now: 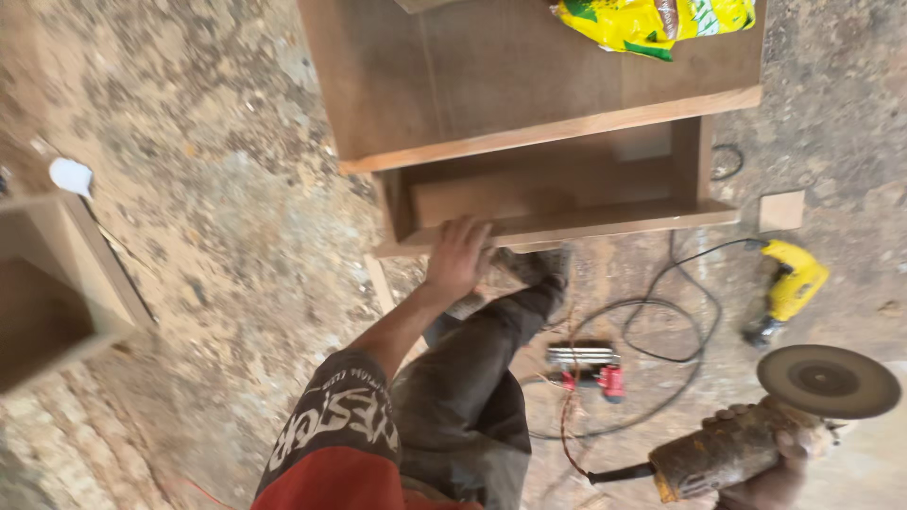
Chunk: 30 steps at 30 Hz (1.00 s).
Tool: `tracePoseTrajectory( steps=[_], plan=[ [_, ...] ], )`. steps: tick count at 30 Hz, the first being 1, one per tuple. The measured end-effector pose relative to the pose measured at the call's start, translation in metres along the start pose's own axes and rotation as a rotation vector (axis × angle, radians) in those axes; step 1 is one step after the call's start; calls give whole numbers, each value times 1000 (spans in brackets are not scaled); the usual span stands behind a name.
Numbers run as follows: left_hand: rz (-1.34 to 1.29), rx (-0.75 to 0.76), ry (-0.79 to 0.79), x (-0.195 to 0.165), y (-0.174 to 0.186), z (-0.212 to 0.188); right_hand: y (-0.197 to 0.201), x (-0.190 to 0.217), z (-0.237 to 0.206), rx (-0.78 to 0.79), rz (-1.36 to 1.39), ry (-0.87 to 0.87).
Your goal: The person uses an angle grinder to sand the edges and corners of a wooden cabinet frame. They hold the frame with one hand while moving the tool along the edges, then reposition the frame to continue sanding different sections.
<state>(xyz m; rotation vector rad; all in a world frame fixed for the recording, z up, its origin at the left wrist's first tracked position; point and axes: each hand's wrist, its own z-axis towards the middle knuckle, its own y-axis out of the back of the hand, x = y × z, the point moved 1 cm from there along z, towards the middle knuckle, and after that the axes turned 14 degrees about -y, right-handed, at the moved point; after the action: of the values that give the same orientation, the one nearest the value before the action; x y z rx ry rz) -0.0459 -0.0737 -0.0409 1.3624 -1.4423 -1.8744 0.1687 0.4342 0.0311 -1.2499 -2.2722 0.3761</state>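
Dusty angle grinder, disc up, open wooden cabinet

Bag on cabinet

A rough, dusty concrete floor, mottled with sawdust, is seen throughout. A wooden cabinet is stood on it, with a small wooden offcut just beside. A yellow power drill, a red tool and a looped black cable are laid near one another. Another wooden box is set well apart.
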Motion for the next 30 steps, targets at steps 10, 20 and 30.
tracePoseTrajectory(
  steps=[10, 20, 30],
  plan=[
    [533, 501, -343, 161, 95, -55, -32, -256, -100, -58, 170, 146],
    [576, 1100, -1437, 213, 154, 86, -158, -492, -130, -407, 502, 194],
    [415, 1081, -1754, 278, 132, 88, -319, -665, -124, -578, 832, 376]
  ],
)
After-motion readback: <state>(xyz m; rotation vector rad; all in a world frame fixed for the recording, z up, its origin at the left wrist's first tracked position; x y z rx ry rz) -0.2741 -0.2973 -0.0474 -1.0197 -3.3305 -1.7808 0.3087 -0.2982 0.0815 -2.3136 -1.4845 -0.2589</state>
